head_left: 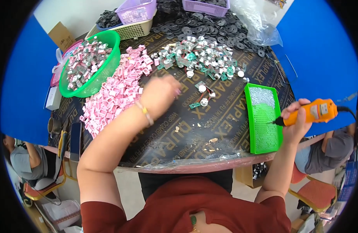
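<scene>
Your right hand (297,121) grips an orange screwdriver (321,111), fingers and thumb wrapped around its body. The tool lies roughly level, cable (345,109) trailing off to the right, and its black nose points left over the green tray (249,120). Whether the bit touches the tray cannot be determined. Small silver pieces (261,96) are gathered at the tray's far end; the remainder of its bed is dotted green.

Your left hand (161,93) is over the table (175,151), just right of the pink parts (117,93). Its fingers are bent but blurred; you cannot tell from this view whether they pinch anything. Nearest on its right is a loose group of wired boards (202,89) with white discs, lying on the table between that hand and the tray. Beyond is the main board heap (202,56), its left end meeting the pink parts.

At far left, a green basin (115,46), tilted toward you, holds more boards. Black rings (210,27) are spread behind the main heap. A phone (75,141) lies near the table's left edge.
</scene>
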A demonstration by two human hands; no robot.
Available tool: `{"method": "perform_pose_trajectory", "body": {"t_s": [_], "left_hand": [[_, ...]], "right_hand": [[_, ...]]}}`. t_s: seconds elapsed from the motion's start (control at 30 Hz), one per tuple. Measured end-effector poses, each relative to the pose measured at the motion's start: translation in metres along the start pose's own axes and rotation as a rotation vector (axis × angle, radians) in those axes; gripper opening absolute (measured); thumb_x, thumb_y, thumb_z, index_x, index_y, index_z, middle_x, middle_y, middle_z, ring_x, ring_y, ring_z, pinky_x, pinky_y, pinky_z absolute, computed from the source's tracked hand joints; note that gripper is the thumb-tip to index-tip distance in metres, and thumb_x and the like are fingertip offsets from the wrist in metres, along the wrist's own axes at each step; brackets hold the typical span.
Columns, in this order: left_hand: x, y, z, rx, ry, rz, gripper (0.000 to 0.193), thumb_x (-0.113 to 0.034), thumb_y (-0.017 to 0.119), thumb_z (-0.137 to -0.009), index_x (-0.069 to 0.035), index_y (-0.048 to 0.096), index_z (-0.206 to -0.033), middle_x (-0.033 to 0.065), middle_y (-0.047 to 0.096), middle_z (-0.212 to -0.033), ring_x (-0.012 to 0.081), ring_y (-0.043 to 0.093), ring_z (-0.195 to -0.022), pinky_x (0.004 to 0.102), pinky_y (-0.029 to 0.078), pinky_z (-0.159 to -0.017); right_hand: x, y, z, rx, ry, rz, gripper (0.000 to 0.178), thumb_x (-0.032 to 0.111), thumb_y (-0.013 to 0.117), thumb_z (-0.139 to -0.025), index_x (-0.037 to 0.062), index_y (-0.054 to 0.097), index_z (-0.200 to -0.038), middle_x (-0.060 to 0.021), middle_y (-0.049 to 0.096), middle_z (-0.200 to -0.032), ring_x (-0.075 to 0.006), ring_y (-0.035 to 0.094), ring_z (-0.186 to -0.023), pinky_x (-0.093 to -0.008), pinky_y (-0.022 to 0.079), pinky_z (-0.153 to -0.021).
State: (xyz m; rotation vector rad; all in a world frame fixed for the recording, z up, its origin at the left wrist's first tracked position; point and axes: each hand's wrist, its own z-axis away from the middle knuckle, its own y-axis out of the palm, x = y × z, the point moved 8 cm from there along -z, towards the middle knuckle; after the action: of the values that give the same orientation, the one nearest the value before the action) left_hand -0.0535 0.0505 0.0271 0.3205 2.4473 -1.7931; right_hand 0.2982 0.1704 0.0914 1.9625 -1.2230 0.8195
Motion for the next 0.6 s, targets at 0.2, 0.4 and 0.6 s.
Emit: {"method": "perform_pose_trajectory", "body": {"t_s": [0.2,0.4,0.6], "left_hand": [[-0.139,0.041,0.056,0.145,0.655,-0.052,0.007,-0.016,0.057,-0.074,-0.011,0.059,-0.080,0.0039,0.054,-0.090,0.0170,0.057,-0.082,0.0315,0.045,-0.072],[-0.128,0.037,0.051,0.067,0.514,0.277,0.015,-0.017,0.066,-0.072,-0.006,0.060,-0.081,0.0096,0.055,-0.099,0.0262,0.058,-0.084,0.0377,0.047,-0.077],[-0.118,0.036,0.043,0.073,0.154,0.330,0.027,-0.011,0.069,-0.074,-0.006,0.055,-0.097,0.0106,0.056,-0.092,0.0296,0.057,-0.083,0.0390,0.048,-0.076]], "right_hand": [[-0.031,-0.018,-0.030,-0.070,0.032,0.130,0.021,0.011,0.062,-0.090,0.0002,0.051,-0.104,-0.0076,0.060,-0.074,-0.0138,0.056,-0.055,-0.0260,0.047,-0.052],[-0.052,-0.024,-0.036,-0.034,0.050,0.168,0.018,0.009,0.061,-0.089,0.0013,0.051,-0.102,-0.0075,0.061,-0.073,-0.0132,0.057,-0.056,-0.0268,0.049,-0.054],[-0.061,-0.022,-0.030,-0.007,0.038,0.154,0.022,0.015,0.060,-0.091,0.0023,0.048,-0.105,-0.0084,0.060,-0.076,-0.0134,0.056,-0.057,-0.0288,0.048,-0.055]]}}
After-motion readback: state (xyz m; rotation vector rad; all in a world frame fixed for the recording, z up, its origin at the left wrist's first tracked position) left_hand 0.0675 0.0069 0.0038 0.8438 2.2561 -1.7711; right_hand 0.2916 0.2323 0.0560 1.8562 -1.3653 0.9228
